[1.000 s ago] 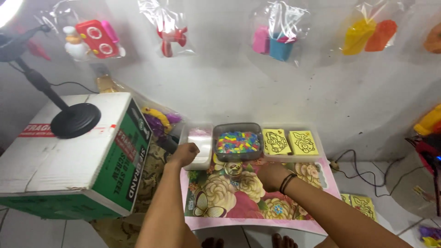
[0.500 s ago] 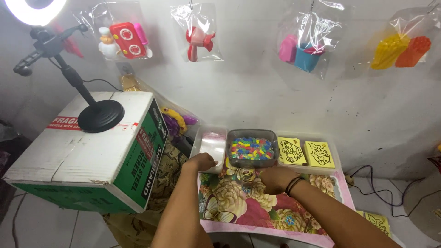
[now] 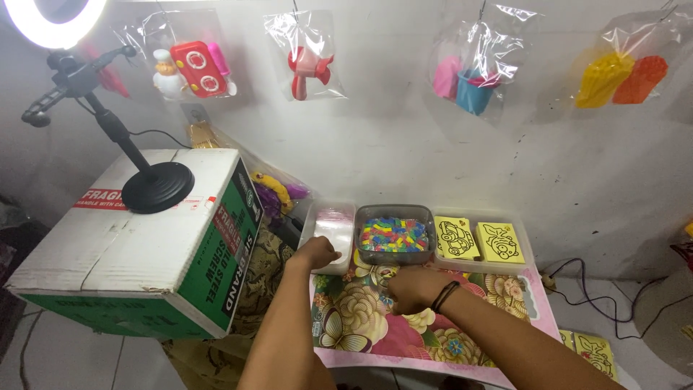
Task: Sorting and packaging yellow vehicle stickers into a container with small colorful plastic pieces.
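I see my left hand (image 3: 315, 253) resting with curled fingers on the white tray (image 3: 333, 230) at the floral tabletop's (image 3: 361, 318) far left corner. My right hand (image 3: 410, 287), fingers closed, presses near the grey bead tray (image 3: 394, 235). Bagged toys (image 3: 309, 65) hang on the white wall behind.

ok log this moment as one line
left hand: on clear plastic tray | right hand: on floral mat | grey tub of coloured beads: between

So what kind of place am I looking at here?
Probably a small home workspace for packing or filming craft toys: bagged toys hang on the wall, a ring light stands on a cardboard box, and a tray of coloured beads sits on a floral table.
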